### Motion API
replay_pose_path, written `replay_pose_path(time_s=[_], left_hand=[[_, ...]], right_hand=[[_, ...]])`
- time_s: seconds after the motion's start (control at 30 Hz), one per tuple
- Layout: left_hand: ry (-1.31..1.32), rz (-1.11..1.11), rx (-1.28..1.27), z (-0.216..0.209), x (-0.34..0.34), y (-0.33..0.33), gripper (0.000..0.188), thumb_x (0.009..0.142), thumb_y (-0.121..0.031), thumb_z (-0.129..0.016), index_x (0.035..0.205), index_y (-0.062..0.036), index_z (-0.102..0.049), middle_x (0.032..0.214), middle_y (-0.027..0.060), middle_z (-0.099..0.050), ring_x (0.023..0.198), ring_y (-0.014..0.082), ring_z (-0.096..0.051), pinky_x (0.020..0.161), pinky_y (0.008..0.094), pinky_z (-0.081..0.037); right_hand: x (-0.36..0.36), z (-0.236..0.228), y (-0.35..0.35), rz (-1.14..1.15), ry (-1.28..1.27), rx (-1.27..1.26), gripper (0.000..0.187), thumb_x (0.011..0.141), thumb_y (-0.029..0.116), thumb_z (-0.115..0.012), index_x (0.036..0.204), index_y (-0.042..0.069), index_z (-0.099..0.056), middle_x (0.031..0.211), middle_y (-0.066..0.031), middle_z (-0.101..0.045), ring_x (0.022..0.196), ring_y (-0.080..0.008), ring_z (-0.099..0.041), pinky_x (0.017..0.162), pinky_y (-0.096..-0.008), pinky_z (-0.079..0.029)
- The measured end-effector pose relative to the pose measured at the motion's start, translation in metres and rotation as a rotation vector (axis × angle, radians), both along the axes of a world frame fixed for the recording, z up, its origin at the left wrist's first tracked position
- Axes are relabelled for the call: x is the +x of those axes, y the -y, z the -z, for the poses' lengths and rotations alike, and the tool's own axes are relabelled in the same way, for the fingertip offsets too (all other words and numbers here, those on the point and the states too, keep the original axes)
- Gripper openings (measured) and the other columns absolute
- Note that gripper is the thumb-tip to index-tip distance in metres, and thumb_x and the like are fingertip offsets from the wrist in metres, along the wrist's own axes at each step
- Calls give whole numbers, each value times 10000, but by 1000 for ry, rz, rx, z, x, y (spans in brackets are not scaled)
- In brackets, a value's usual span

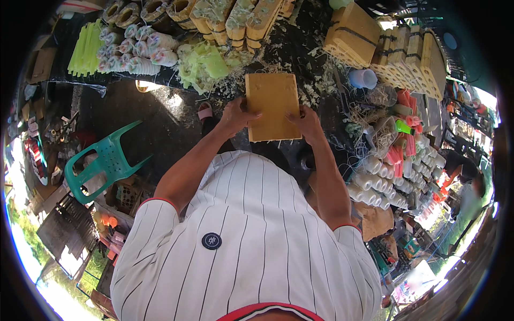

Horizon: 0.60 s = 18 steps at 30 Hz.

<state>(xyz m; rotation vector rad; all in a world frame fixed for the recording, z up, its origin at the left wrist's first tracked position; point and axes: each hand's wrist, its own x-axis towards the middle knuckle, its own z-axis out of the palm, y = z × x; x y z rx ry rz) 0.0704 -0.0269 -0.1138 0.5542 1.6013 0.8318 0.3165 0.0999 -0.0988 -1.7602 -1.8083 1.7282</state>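
Observation:
A flat, rectangular yellow-brown wooden block (273, 107) is held upright in front of me at the edge of the work table. My left hand (236, 116) grips its left side, thumb over the face. On the right side my right hand (307, 124) has hold of it in the same way, slightly lower. The fingers behind the block are hidden. Pale shavings (235, 83) and crumpled yellow-green plastic scraps (206, 65) lie on the dark table just beyond.
Strapped wooden blocks with holes (251, 24) line the far side; more strapped blocks (407, 53) stand at right beside a pale purple cup (363, 78). Wrapped rolls (140, 48) sit far left, white rolls (377, 179) right. A green plastic chair (110, 158) stands left. Another person (463, 174) is far right.

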Motion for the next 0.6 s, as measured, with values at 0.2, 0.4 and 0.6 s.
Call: replay_pose_path(time_s=[0.2, 0.4, 0.6], left_hand=[[-493, 309, 95, -58, 1, -2, 710, 772, -236, -915, 1335, 36, -579, 1016, 147, -760, 860, 205, -751, 740, 337, -596], [-293, 127, 354, -67, 3, -1, 860, 688, -210, -953, 1402, 25, -535, 1096, 155, -769, 987, 269, -762, 882, 386, -608], [-342, 128, 135, -114, -9, -13, 665, 689, -172, -924, 1257, 33, -646, 1087, 179, -784, 966, 278, -775, 873, 388, -607]], right_hand=[[-25, -6, 36, 506, -484, -343, 451, 921, 267, -845, 1197, -50, -682, 1104, -144, -747, 954, -210, -735, 797, -365, -606], [-57, -22, 47, 587, -623, -328, 571, 880, 340, -874, 1250, -50, -683, 1111, -136, -750, 892, -203, -728, 780, -352, -590], [-53, -3, 15, 443, -846, -412, 513, 1046, 416, -675, 1274, -43, -674, 1216, -133, -699, 1059, -229, -685, 873, -386, -573]])
